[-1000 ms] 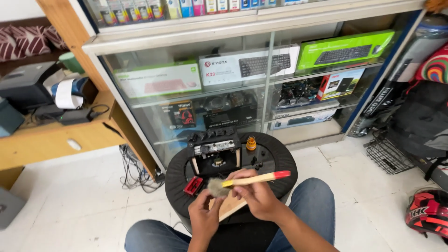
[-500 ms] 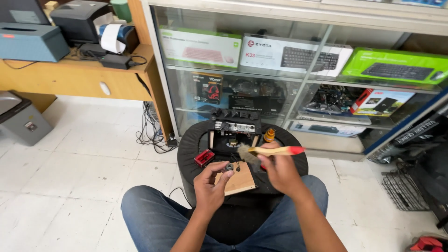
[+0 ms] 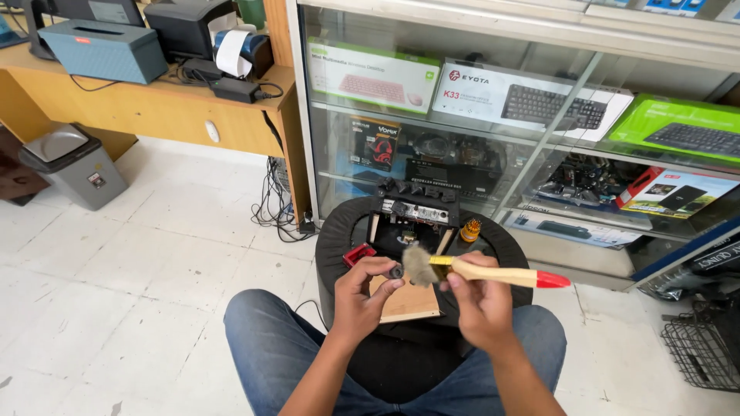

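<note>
My right hand (image 3: 478,300) grips a paintbrush (image 3: 493,272) with a pale wooden handle, red tip and tan bristles that point left. The bristles touch a small dark part (image 3: 396,271) pinched in the fingers of my left hand (image 3: 364,294). Both hands hover over a round black stool (image 3: 339,231) between my knees. On the stool lie a black electronic device (image 3: 416,216) with knobs, a small wooden board (image 3: 412,304), a small red piece (image 3: 359,254) and an orange-topped little bottle (image 3: 469,229).
A glass display cabinet (image 3: 539,123) with boxed keyboards stands right behind the stool. A wooden desk (image 3: 146,108) with a printer and a blue box is at left, a grey bin (image 3: 73,166) under it. Cables (image 3: 274,204) trail on the white tile floor. A wire basket (image 3: 705,350) sits at right.
The view has swung left and now takes in the desk and bin. My hands have stayed over the stool, the brush still against the small part.
</note>
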